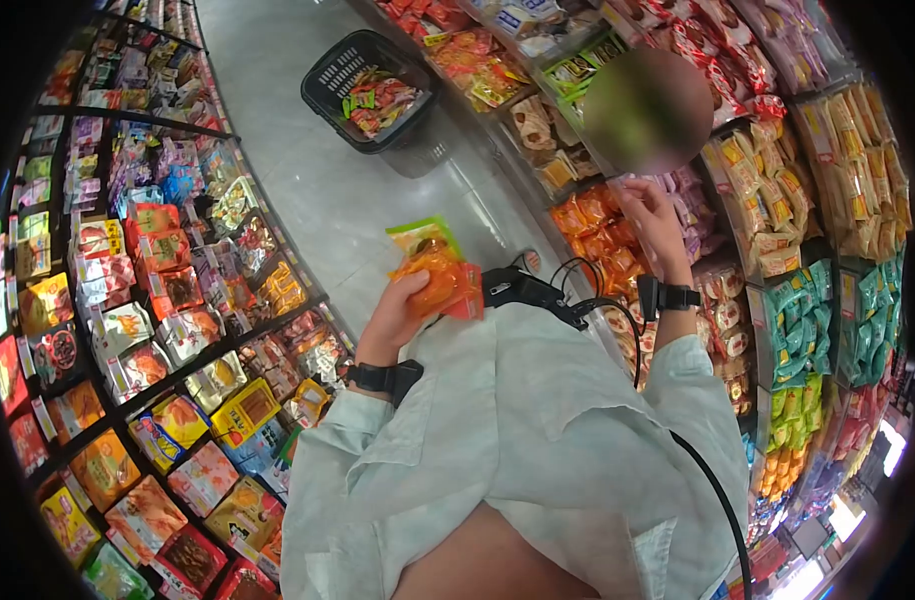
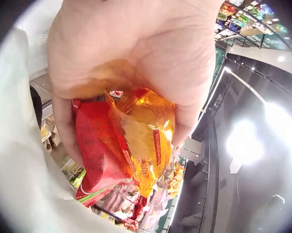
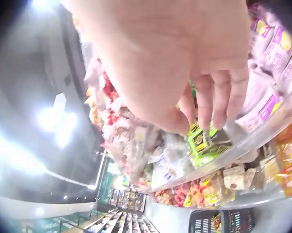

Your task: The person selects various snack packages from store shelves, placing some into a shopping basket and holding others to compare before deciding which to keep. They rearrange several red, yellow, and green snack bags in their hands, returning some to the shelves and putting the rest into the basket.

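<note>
My left hand [image 1: 405,308] grips several small snack packets in front of the shirt. An orange packet [image 2: 143,138] and a red packet [image 2: 100,145] show between its thumb and fingers in the left wrist view, and a packet with a green edge [image 1: 424,236] sticks out on top in the head view. My right hand [image 1: 657,222] is over the snack bins on the right, near a clear bin edge and the orange packets [image 1: 587,222]. Its fingers [image 3: 221,97] hang loosely bent, with green packets [image 3: 204,145] behind the fingertips. Purple packets [image 3: 262,94] lie beside it.
A dark basket [image 1: 322,80] holding several packets stands on the grey floor [image 1: 277,190]. Racks of bagged snacks [image 1: 172,290] line the left side. Teal packets [image 1: 799,315] fill a bin at the right. A blurred round patch hides part of the bins beyond my right hand.
</note>
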